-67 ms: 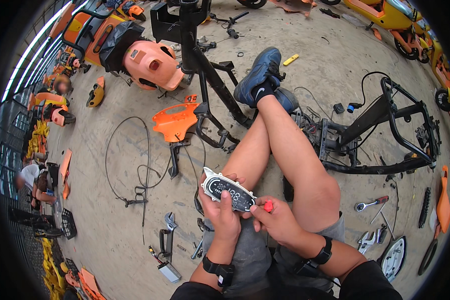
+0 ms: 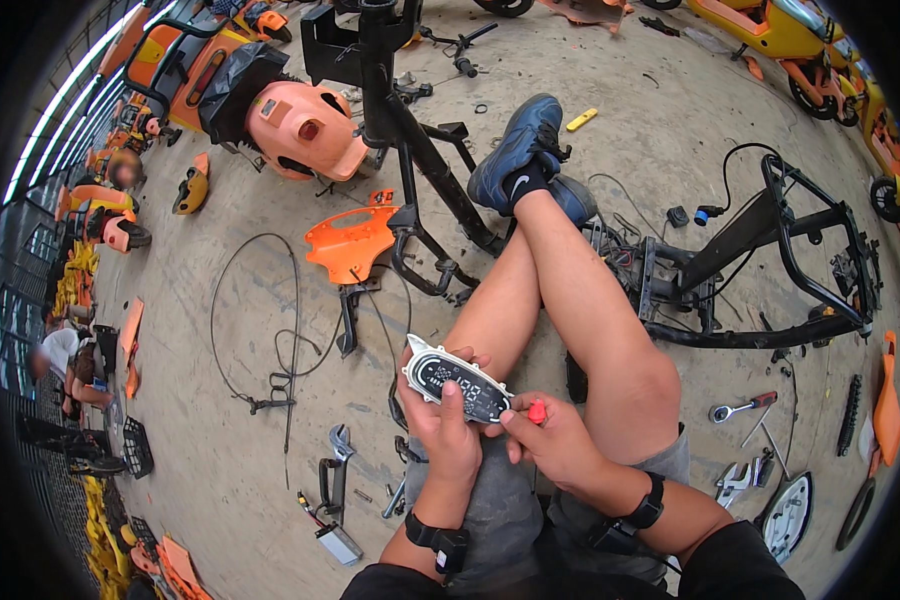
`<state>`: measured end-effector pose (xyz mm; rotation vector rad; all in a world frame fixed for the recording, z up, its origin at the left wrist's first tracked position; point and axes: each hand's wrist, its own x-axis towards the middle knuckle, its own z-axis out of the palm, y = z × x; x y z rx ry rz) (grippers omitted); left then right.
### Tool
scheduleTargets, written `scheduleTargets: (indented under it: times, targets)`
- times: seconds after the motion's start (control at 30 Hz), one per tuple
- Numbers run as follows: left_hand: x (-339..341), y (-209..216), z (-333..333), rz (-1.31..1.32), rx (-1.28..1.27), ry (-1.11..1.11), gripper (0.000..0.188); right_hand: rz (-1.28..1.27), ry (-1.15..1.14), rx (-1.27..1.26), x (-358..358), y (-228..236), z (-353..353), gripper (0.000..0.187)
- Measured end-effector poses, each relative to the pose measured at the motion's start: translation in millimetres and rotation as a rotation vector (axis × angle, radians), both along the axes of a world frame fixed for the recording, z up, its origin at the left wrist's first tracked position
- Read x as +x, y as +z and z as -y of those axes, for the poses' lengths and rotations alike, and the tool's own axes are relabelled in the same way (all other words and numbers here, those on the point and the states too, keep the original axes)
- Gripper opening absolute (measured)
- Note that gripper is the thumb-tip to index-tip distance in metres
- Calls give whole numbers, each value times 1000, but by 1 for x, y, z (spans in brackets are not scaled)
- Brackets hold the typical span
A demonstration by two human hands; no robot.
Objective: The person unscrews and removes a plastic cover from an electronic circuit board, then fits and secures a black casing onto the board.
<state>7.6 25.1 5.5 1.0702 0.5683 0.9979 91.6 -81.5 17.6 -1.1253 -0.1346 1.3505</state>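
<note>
An oval scooter instrument display (image 2: 460,384) with a white rim and dark face lies tilted over my lap. My left hand (image 2: 452,432) is closed around its near side, thumb on the face and fingers underneath. At the display's right end, my right hand (image 2: 555,440) pinches a small tool with a red end (image 2: 537,411). The rest of that tool is hidden by my fingers, so its kind is unclear. My right thumb and forefinger touch the display's rim.
A black scooter frame (image 2: 715,270) lies at right; another frame's black tube (image 2: 385,100) rises ahead. An orange panel (image 2: 350,243) and looped cable (image 2: 213,320) lie left. A ratchet (image 2: 742,407) and adjustable wrench (image 2: 341,442) rest on the floor. A person (image 2: 65,350) sits far left.
</note>
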Motion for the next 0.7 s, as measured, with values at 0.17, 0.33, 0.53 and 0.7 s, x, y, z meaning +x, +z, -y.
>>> scheduleTargets:
  times: [0.17,0.33,0.53,0.7]
  targets:
    - [1,0,0,4,1,-7,59,-3,-13,16,0,-3,1,19]
    - [4,6,2,12,-11,57,62,19,-3,1,0,3,0,15]
    - [4,7,2,-3,-5,59,62,26,15,-16,1,2,0,16]
    - [5,6,2,10,-32,48,63,8,11,-19,2,2,0,13]
